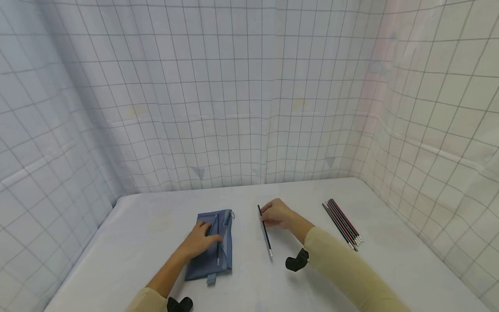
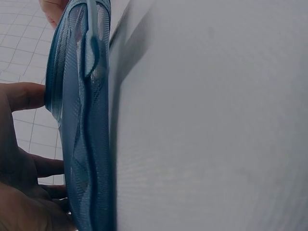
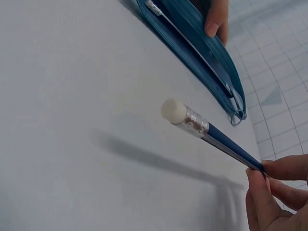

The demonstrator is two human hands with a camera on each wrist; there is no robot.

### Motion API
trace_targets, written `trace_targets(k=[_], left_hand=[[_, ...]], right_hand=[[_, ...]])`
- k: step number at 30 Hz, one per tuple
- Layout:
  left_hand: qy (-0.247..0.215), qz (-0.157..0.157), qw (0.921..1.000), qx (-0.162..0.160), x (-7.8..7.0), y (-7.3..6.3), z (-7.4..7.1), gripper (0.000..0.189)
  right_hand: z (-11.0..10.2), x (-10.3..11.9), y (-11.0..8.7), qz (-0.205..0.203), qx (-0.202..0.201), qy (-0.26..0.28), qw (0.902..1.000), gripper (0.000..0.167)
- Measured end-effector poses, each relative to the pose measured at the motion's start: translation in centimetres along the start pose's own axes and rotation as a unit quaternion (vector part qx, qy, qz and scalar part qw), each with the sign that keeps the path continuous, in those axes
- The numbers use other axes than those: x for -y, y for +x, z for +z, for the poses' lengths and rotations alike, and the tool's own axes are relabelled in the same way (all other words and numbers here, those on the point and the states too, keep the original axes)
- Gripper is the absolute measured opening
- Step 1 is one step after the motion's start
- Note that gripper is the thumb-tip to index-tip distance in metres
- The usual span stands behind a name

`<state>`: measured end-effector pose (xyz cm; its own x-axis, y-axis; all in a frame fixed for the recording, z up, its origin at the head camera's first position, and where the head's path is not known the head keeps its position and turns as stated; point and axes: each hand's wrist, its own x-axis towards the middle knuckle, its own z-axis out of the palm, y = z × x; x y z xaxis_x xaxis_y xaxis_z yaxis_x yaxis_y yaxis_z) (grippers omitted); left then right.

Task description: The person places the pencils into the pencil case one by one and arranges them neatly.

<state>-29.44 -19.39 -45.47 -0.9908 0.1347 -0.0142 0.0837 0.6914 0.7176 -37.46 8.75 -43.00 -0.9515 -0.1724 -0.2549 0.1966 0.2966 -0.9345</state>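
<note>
My right hand (image 1: 277, 213) pinches a dark pencil (image 1: 267, 236) between thumb and fingertips, near the end away from its eraser. In the right wrist view, the pencil's white eraser and silver ferrule (image 3: 185, 116) point toward the camera, and its shadow falls on the table. To the left, a blue zippered pencil case (image 1: 195, 266) lies flat with its zipper side facing right. My left hand (image 1: 200, 240) rests on top of it, fingers spread and thumb near the opening. Inside the parted zipper, another pencil (image 3: 190, 43) shows lengthwise.
Several black and red pencils (image 1: 343, 223) lie side by side on the right of the white table (image 1: 148, 234). Grid-patterned white curtains (image 1: 234, 86) stand behind the table and along both sides. A black wrist camera (image 1: 297, 260) sits by the right sleeve.
</note>
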Motion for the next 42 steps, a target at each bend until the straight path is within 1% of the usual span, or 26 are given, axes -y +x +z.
trace_targets(k=[5, 15, 22, 27, 35, 42], left_hand=[[0.008, 0.003, 1.0, -0.001, -0.1, 0.0, 0.0, 0.083], [0.016, -0.004, 0.9999, -0.003, -0.4, -0.1, 0.1, 0.082], [0.012, -0.012, 0.9998, -0.006, -0.2, 0.0, 0.1, 0.081], [0.01, -0.015, 0.9998, -0.005, -0.3, 0.0, 0.1, 0.082], [0.026, -0.012, 0.9995, -0.009, -0.3, 0.1, 0.2, 0.082], [0.011, -0.011, 0.9999, -0.007, -0.2, 0.1, 0.0, 0.081]], right_hand=[[1.5, 0.0, 0.0, 0.001, 0.009, 0.008, 0.9999, 0.027], [4.2, 0.5, -0.2, -0.007, 0.026, -0.003, 0.9996, 0.023], [5.5, 1.1, -0.6, -0.02, 0.035, -0.013, 0.9991, 0.025], [6.2, 1.2, -0.4, -0.021, 0.039, -0.008, 0.999, 0.024], [7.5, 1.4, -0.3, -0.012, 0.04, -0.013, 0.999, 0.019], [8.4, 1.6, 0.0, -0.011, 0.031, -0.006, 0.9994, 0.023]])
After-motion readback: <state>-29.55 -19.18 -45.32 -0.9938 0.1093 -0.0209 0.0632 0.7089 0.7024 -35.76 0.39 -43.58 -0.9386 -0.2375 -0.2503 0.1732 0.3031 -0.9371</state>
